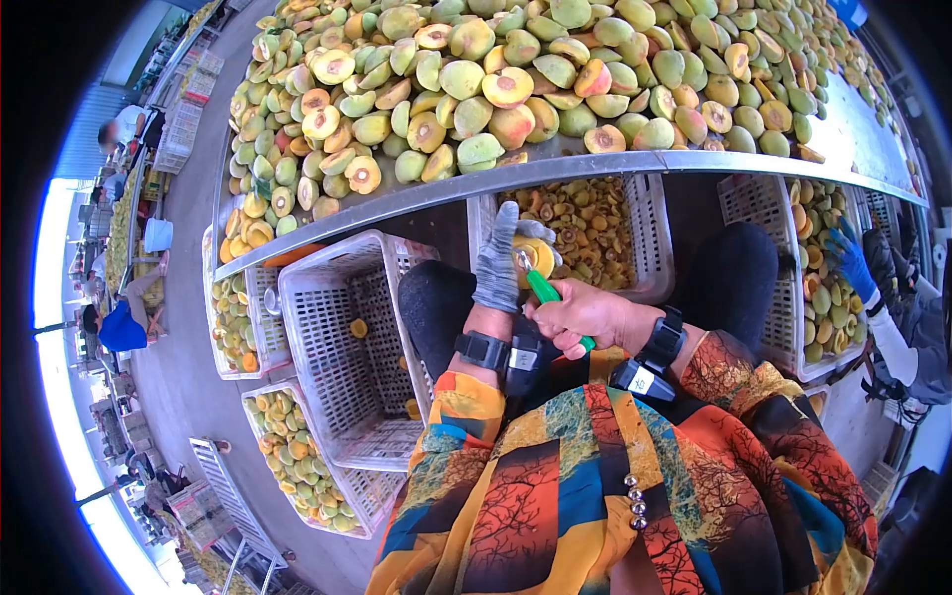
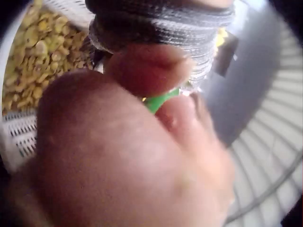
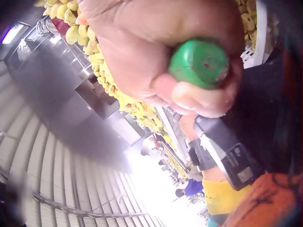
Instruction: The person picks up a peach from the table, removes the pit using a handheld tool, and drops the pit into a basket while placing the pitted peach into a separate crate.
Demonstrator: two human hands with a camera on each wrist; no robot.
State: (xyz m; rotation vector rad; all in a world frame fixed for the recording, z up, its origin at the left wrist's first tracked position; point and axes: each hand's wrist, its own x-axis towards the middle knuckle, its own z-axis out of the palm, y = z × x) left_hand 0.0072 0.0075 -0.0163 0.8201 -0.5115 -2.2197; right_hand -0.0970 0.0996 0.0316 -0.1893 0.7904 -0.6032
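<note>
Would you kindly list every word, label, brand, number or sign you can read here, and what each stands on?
No text reads clearly.
Right-wrist device: white label with a dark mark, too small to read surely.
Left-wrist device: pale label, too small and blurred to read.

I count two hands of my own, one left hand (image 1: 496,260) and one right hand (image 1: 585,315), with one glove (image 1: 493,288), one fruit (image 1: 541,258) and one green tool (image 1: 542,287). Five crates stand near me: two under the near edge of the one surface (image 1: 635,164), three towards its near left corner. In the big crate (image 1: 337,268) I make out three pieces (image 1: 358,327). The heap (image 1: 461,79) on the surface is too many to count.
</note>
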